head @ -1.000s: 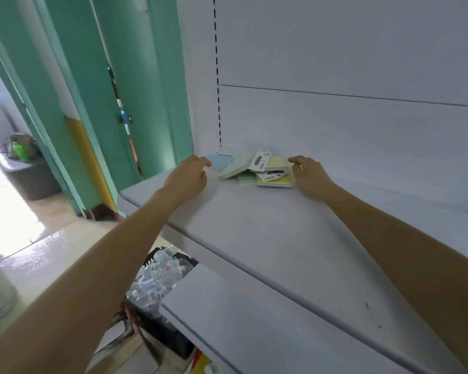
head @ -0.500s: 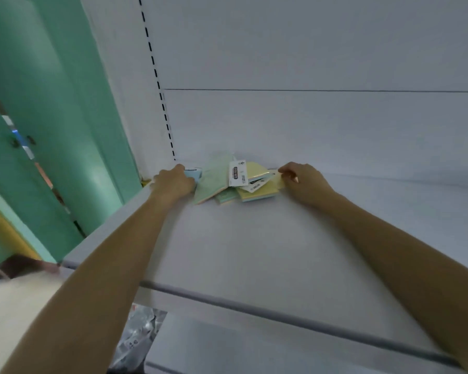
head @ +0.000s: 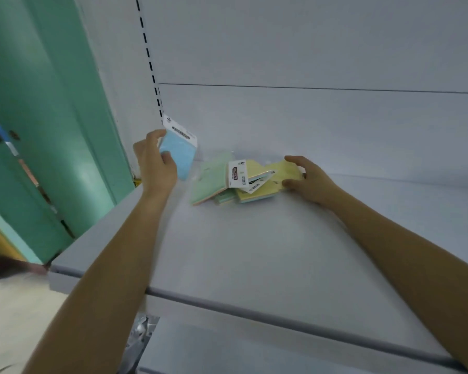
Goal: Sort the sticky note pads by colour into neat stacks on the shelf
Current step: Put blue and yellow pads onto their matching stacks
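A loose pile of sticky note pads lies at the back of the white shelf (head: pixel 254 252). My left hand (head: pixel 154 163) holds a blue pad (head: pixel 180 152) with a white header card, lifted and tilted above the shelf's left end. A green pad (head: pixel 210 180) leans on the pile's left side, with another green one partly hidden under it. Yellow pads (head: pixel 257 168) lie in the middle under white labels. My right hand (head: pixel 305 179) grips the rightmost yellow pad (head: pixel 284 175) by its right edge, between fingers and thumb.
The white back wall (head: pixel 308 125) rises right behind the pile, with a slotted upright (head: pixel 150 60) at its left corner. A green door frame (head: pixel 60 117) stands left of the shelf. A lower shelf (head: pixel 254 352) juts out below the front edge.
My left hand has lifted the blue pad off the shelf and tilted it upright. My right hand has taken hold of the rightmost yellow pad. The camera has moved closer.
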The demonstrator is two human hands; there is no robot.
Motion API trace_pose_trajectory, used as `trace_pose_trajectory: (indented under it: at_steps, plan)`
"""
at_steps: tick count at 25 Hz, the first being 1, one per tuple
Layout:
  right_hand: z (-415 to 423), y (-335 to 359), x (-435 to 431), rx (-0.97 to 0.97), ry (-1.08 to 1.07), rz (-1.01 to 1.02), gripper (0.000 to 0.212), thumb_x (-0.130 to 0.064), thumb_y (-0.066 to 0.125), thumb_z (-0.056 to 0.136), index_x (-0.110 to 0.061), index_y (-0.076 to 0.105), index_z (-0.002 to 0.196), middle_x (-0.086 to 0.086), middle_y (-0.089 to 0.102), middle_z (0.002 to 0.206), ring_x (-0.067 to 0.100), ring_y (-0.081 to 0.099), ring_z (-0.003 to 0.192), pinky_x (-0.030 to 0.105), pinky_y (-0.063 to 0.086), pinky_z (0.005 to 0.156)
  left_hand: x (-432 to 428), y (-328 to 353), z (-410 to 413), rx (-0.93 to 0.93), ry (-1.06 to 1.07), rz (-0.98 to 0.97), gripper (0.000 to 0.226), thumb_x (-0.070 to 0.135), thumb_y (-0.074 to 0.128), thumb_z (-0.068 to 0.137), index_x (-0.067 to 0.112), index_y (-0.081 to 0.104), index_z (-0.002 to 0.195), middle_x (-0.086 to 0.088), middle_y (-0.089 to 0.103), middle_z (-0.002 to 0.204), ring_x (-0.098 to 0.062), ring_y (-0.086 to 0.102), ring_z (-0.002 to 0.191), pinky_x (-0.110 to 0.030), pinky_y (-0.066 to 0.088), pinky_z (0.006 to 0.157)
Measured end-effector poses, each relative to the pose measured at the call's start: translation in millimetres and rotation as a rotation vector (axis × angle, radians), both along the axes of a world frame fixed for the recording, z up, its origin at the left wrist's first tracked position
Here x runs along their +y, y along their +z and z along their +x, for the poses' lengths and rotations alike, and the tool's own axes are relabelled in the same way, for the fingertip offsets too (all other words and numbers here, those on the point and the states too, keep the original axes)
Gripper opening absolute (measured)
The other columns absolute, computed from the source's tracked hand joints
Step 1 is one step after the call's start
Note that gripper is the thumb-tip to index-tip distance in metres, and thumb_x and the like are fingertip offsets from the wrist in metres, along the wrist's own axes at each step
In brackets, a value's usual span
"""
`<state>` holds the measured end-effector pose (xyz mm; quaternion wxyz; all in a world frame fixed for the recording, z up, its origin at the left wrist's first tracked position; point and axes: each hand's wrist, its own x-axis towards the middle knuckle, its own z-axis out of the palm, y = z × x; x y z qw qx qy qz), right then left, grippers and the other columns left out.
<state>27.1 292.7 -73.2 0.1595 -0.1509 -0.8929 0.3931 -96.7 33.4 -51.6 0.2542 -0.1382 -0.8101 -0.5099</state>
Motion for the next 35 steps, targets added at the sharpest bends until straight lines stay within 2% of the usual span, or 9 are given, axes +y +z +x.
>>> trace_pose_trajectory:
  at_steps: [2, 4, 6, 11, 15, 20, 22, 25, 35]
  plan:
    - [0.7, 2.9, 0.1, 0.066, -0.030, -0.117, 0.052, -0.001, 0.056, 0.081, -0.023, 0.049, 0.127, 0.009, 0.047, 0.130, 0.023, 0.050, 0.111, 0.026, 0.039, 0.088, 2.6, 0.2, -4.1, -0.013, -0.076, 0.127, 0.045, -0.007, 0.036, 0.082, 0.007, 0.051, 0.122, -0.019, 0.051, 0.123, -0.028, 0.051, 0.109, -0.022, 0.039, 0.086]
    - [3.9, 5.8, 0.8, 0.080, -0.034, -0.338, 0.045, 0.006, 0.046, 0.082, -0.020, 0.056, 0.116, 0.010, 0.050, 0.109, 0.019, 0.051, 0.081, 0.025, 0.041, 0.071, 7.0, 1.4, 0.1, -0.118, -0.167, 0.282, 0.043, -0.007, 0.037, 0.082, 0.007, 0.055, 0.119, -0.008, 0.055, 0.110, -0.012, 0.056, 0.086, -0.008, 0.041, 0.068]
    - [8.7, 10.0, 4.3, 0.061, -0.040, -0.439, 0.042, 0.008, 0.041, 0.084, -0.012, 0.059, 0.117, 0.007, 0.051, 0.099, 0.015, 0.048, 0.072, 0.022, 0.041, 0.068, 11.7, 2.9, 9.9, -0.196, -0.220, 0.324, 0.042, -0.008, 0.039, 0.083, 0.007, 0.056, 0.118, -0.005, 0.054, 0.109, -0.001, 0.051, 0.079, -0.001, 0.040, 0.061]
    - [24.5, 30.7, 18.3, 0.187, -0.126, -0.321, 0.041, 0.007, 0.042, 0.084, -0.013, 0.062, 0.114, 0.007, 0.051, 0.109, 0.019, 0.047, 0.095, 0.025, 0.042, 0.079, 17.6, 15.3, 22.0, -0.203, -0.298, 0.360, 0.040, -0.003, 0.047, 0.083, 0.013, 0.058, 0.117, -0.011, 0.055, 0.128, -0.024, 0.055, 0.106, -0.021, 0.045, 0.082]
    - [47.3, 35.4, 14.2, 0.249, -0.151, -0.288, 0.052, 0.016, 0.044, 0.078, -0.013, 0.058, 0.118, 0.004, 0.049, 0.111, 0.022, 0.046, 0.089, 0.020, 0.041, 0.070, 33.3, 19.9, 38.6, -0.280, -0.401, 0.272, 0.037, 0.000, 0.053, 0.084, 0.012, 0.057, 0.119, -0.006, 0.053, 0.111, -0.006, 0.056, 0.077, -0.012, 0.045, 0.064]
    - [87.6, 28.3, 11.8, 0.332, -0.247, -0.313, 0.056, 0.017, 0.045, 0.077, -0.014, 0.054, 0.123, 0.000, 0.049, 0.115, 0.019, 0.048, 0.096, 0.025, 0.043, 0.081, 62.3, 17.0, 70.6, -0.265, -0.524, 0.127, 0.037, 0.004, 0.055, 0.086, 0.010, 0.054, 0.122, -0.005, 0.051, 0.114, 0.000, 0.053, 0.072, -0.013, 0.050, 0.064]
    - [113.7, 27.9, 21.8, 0.342, -0.292, -0.327, 0.057, 0.016, 0.045, 0.077, -0.013, 0.052, 0.126, -0.001, 0.049, 0.117, 0.018, 0.048, 0.103, 0.029, 0.040, 0.087, 80.4, 19.8, 89.5, -0.257, -0.571, 0.094, 0.038, 0.004, 0.056, 0.085, 0.008, 0.054, 0.123, -0.008, 0.054, 0.116, -0.011, 0.061, 0.083, -0.016, 0.055, 0.066]
    - [156.5, 31.6, 41.1, 0.356, -0.348, -0.361, 0.057, 0.015, 0.045, 0.079, -0.012, 0.049, 0.129, 0.000, 0.047, 0.118, 0.021, 0.049, 0.101, 0.037, 0.044, 0.092, 112.7, 20.8, 118.1, -0.231, -0.628, 0.037, 0.041, 0.004, 0.058, 0.084, 0.005, 0.053, 0.125, -0.015, 0.056, 0.129, -0.027, 0.054, 0.117, -0.031, 0.045, 0.097]
    - [359.1, 24.2, 152.5, 0.322, -0.554, -0.326, 0.054, 0.013, 0.044, 0.082, -0.011, 0.048, 0.131, 0.003, 0.047, 0.119, 0.019, 0.046, 0.111, 0.040, 0.042, 0.102, 265.1, 14.7, 283.5, -0.282, -0.778, 0.070, 0.048, 0.004, 0.056, 0.086, 0.003, 0.045, 0.133, -0.012, 0.050, 0.138, -0.023, 0.049, 0.124, -0.023, 0.037, 0.098]
